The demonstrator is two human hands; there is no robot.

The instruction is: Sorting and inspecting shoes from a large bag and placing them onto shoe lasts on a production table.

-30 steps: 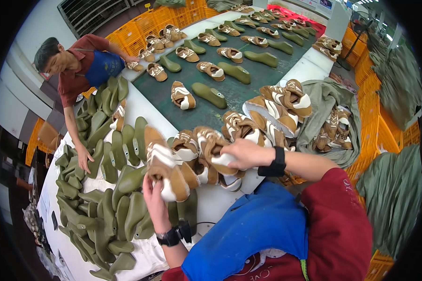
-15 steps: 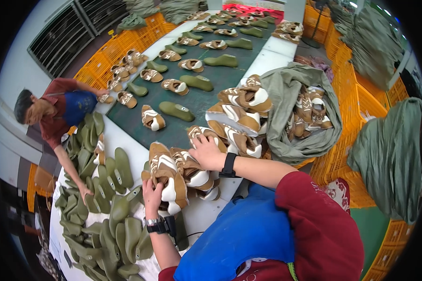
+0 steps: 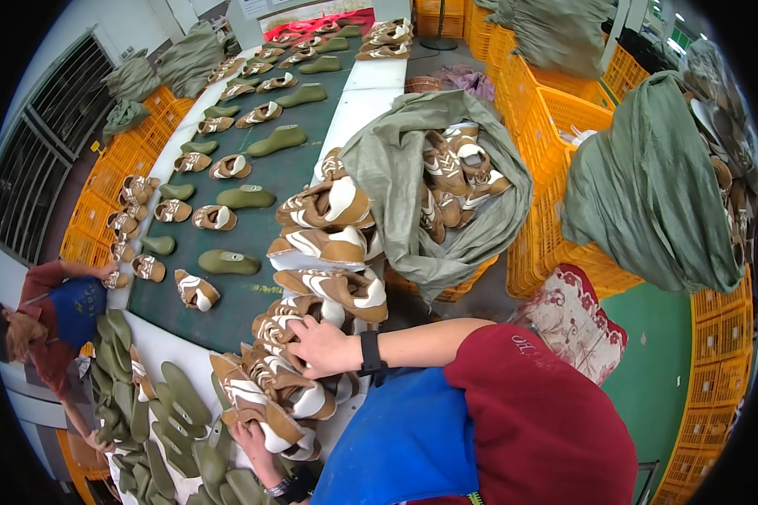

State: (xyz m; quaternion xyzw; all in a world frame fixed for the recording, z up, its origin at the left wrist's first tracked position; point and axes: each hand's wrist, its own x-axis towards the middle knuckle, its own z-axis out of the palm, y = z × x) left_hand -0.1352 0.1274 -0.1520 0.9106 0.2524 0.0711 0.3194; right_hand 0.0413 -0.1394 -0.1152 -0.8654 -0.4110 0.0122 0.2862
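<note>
Brown-and-white shoe uppers are heaped along the near right edge of the conveyor. My left hand (image 3: pixel 254 453) grips the lower heel side of the nearest shoe upper (image 3: pixel 257 404), fingers on its outer face. My right hand (image 3: pixel 322 347) lies over another shoe upper (image 3: pixel 274 332) in the heap, with its fingers curled onto the lacing and opening. Between my hands sits one more shoe upper (image 3: pixel 290 383). Farther back, more are stacked beside the sack, among them a shoe upper (image 3: pixel 333 290). The undersides of the held pieces are hidden.
Green shoe lasts (image 3: pixel 230 262) and uppers stand in rows on the dark green conveyor (image 3: pixel 164 316). More lasts (image 3: pixel 185 394) lie piled at left, where a co-worker (image 3: pixel 59 324) reaches in. A grey-green sack (image 3: pixel 387 168) of uppers and orange crates (image 3: pixel 556 118) stand at right.
My view has swung right, so the scene sits farther left. My hands remain on the shoe uppers. The co-worker's lower hand remains by the lasts.
</note>
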